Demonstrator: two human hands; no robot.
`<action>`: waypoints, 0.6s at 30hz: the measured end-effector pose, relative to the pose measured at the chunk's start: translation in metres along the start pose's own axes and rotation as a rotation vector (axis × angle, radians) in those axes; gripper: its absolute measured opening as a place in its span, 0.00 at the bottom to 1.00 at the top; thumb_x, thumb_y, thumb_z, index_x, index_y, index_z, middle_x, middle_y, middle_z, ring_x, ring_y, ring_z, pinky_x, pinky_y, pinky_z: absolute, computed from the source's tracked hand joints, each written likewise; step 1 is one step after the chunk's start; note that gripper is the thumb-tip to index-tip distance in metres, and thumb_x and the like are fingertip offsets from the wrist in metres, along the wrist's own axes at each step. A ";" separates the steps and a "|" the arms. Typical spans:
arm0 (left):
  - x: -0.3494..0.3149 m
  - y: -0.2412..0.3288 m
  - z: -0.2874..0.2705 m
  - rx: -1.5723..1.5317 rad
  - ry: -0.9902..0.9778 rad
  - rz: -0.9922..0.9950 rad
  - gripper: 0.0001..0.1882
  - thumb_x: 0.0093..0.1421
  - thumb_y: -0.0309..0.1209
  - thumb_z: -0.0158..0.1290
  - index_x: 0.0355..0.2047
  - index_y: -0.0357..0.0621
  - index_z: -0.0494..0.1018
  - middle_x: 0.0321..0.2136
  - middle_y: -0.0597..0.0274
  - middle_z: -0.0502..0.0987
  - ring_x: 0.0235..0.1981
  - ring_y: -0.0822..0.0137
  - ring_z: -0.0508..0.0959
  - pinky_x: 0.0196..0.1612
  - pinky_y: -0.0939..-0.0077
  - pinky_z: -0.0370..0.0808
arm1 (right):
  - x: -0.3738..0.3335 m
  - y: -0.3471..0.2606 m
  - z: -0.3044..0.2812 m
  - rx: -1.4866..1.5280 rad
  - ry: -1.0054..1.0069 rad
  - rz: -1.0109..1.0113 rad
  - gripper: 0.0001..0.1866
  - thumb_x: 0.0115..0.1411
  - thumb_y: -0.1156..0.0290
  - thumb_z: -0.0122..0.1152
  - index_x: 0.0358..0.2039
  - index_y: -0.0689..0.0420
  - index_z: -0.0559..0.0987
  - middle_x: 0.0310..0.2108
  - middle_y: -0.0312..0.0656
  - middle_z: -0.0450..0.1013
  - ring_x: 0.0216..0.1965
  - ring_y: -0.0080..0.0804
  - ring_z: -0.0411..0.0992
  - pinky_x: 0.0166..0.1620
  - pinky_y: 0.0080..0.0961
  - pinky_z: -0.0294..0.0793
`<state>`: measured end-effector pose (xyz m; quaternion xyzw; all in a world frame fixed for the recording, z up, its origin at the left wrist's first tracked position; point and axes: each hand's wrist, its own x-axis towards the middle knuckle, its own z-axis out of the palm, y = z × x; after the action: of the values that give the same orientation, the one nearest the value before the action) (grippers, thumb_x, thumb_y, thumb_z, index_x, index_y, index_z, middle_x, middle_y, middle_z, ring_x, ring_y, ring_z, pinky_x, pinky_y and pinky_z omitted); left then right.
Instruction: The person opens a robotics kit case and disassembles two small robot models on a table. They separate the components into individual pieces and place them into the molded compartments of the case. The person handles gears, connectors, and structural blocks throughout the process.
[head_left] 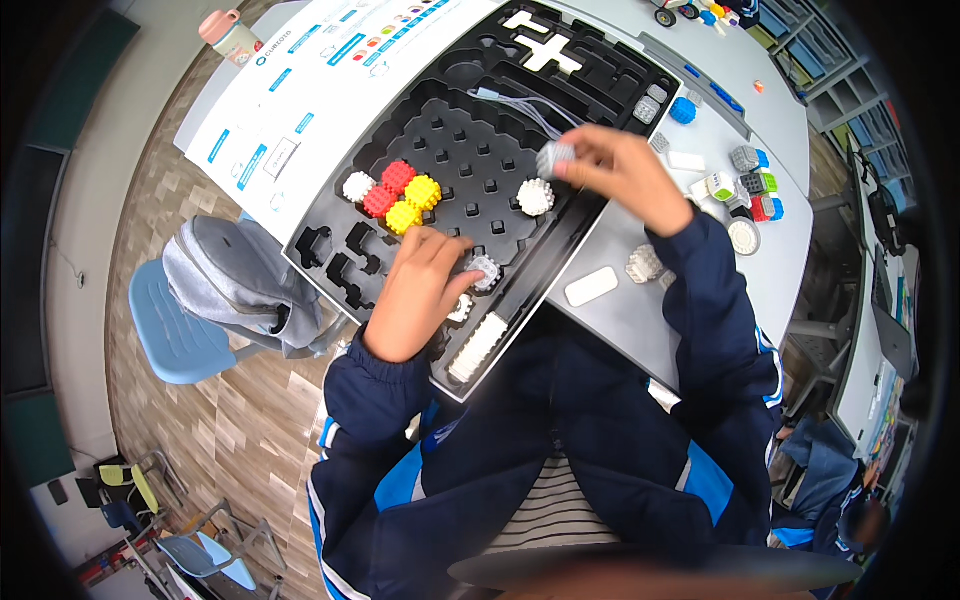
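Note:
A black compartment tray (451,175) lies at an angle before me. My right hand (622,172) is closed on a grey studded cube block (552,160) and holds it above the tray's right side. My left hand (412,290) reaches over the tray's near part, thumb and fingers apart. Its fingertips are at the edge of a light grey block (485,272); whether they touch it I cannot tell. Beyond that hand sit red blocks (398,177), yellow blocks (423,192) and a white block (358,186). Another white block (536,197) lies in the tray below my right hand.
A white strip of pieces (478,347) fills the tray's near slot, and a grey cable (515,100) lies at its far side. Right of the tray are a white rounded bar (592,287), a beige block (643,264) and coloured blocks (750,190). A printed sheet (300,110) spreads left.

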<state>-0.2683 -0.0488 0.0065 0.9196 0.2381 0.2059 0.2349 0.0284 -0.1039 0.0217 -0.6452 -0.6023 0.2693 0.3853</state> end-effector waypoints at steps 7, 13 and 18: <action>0.015 -0.008 -0.001 0.142 -0.268 0.058 0.18 0.58 0.39 0.62 0.40 0.39 0.73 0.30 0.50 0.78 0.38 0.50 0.77 0.44 0.58 0.72 | 0.057 0.031 -0.024 -0.343 0.044 -0.045 0.20 0.53 0.62 0.71 0.42 0.62 0.83 0.30 0.48 0.78 0.32 0.37 0.78 0.39 0.30 0.77; 0.017 -0.011 -0.003 0.062 -0.246 0.035 0.15 0.56 0.37 0.62 0.37 0.40 0.75 0.27 0.49 0.78 0.34 0.49 0.79 0.41 0.55 0.74 | 0.089 0.032 -0.014 -0.244 0.095 -0.074 0.18 0.55 0.67 0.69 0.45 0.62 0.82 0.33 0.44 0.80 0.33 0.27 0.77 0.41 0.24 0.77; 0.016 -0.014 -0.008 -0.145 -0.240 -0.107 0.16 0.55 0.33 0.63 0.41 0.37 0.79 0.30 0.53 0.80 0.34 0.58 0.82 0.40 0.66 0.77 | 0.113 0.037 0.008 0.148 0.154 -0.109 0.21 0.61 0.62 0.66 0.48 0.65 0.77 0.34 0.45 0.81 0.35 0.28 0.80 0.41 0.25 0.78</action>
<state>-0.2641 -0.0265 0.0102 0.9042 0.2415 0.0981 0.3383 0.0573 0.0100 -0.0002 -0.6000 -0.5835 0.2415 0.4911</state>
